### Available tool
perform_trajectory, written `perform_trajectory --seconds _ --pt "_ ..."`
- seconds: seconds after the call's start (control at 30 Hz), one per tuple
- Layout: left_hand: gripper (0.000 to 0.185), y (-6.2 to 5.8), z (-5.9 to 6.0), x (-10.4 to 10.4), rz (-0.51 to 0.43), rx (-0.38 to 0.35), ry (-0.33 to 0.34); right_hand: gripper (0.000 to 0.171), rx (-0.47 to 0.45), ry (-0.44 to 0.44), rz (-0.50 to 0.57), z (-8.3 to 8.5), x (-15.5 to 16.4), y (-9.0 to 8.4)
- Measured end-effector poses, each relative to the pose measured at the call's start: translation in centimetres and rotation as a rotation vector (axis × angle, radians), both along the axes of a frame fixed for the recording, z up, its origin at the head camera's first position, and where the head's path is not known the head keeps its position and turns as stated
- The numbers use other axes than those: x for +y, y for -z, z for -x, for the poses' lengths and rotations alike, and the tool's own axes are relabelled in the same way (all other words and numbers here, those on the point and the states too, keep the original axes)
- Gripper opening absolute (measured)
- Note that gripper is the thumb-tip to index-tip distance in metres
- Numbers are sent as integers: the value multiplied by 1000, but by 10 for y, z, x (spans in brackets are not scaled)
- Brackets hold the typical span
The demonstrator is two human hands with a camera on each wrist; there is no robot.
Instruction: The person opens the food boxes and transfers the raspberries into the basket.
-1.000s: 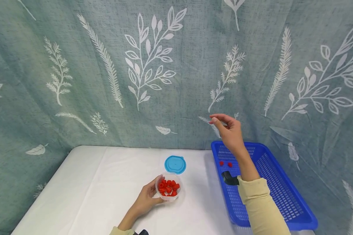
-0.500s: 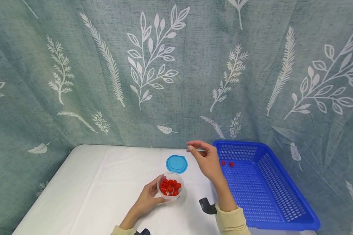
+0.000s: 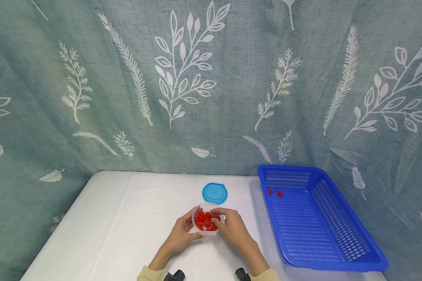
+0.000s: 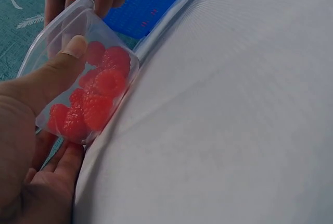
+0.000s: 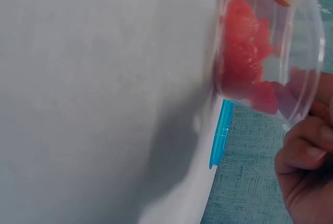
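Observation:
A small clear plastic container [image 3: 206,224] full of red raspberries [image 4: 101,91] stands on the white table [image 3: 126,222]. My left hand [image 3: 190,227] grips its left side, with the thumb [image 4: 65,65] pressed on the wall. From the right, my right hand [image 3: 220,218] reaches its curled fingers [image 5: 304,156] over the rim, in among the raspberries. Whether they pinch a berry is hidden. The round blue lid [image 3: 215,193] lies flat just behind the container.
A blue perforated basket [image 3: 323,234] sits at the right of the table, with two raspberries [image 3: 275,192] near its far left corner. A teal curtain with white leaf prints hangs behind the table.
My right hand came down and leftward from above the basket to the container, and its fingers now dip into it. The left hand kept its hold on the container.

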State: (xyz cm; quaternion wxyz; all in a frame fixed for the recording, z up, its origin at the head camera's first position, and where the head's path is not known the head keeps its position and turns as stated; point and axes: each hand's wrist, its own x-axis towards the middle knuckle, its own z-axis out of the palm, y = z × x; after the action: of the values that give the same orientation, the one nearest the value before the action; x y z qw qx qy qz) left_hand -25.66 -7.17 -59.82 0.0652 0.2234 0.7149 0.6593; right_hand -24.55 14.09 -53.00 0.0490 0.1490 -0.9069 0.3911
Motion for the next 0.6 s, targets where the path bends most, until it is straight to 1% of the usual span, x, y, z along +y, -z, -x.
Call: perform_trajectory --seconds 0.13,0.27,0.33,0.47,0.6 --pt "89 -1 -1 1 7 -30 -8 31 -29 -13 -160 4 -2 -3" --pt "88 -1 -1 1 -2 -30 -8 36 -52 -58 -266 9 -5 -12" --pt "88 -1 0 1 -10 -22 -5 37 -55 -88 -300 11 -6 -16" --pt "89 -1 1 1 -19 -19 3 38 -32 -146 -357 13 -6 -21" --pt "90 -2 1 1 -34 -21 14 35 -19 -171 -383 13 -7 -21"
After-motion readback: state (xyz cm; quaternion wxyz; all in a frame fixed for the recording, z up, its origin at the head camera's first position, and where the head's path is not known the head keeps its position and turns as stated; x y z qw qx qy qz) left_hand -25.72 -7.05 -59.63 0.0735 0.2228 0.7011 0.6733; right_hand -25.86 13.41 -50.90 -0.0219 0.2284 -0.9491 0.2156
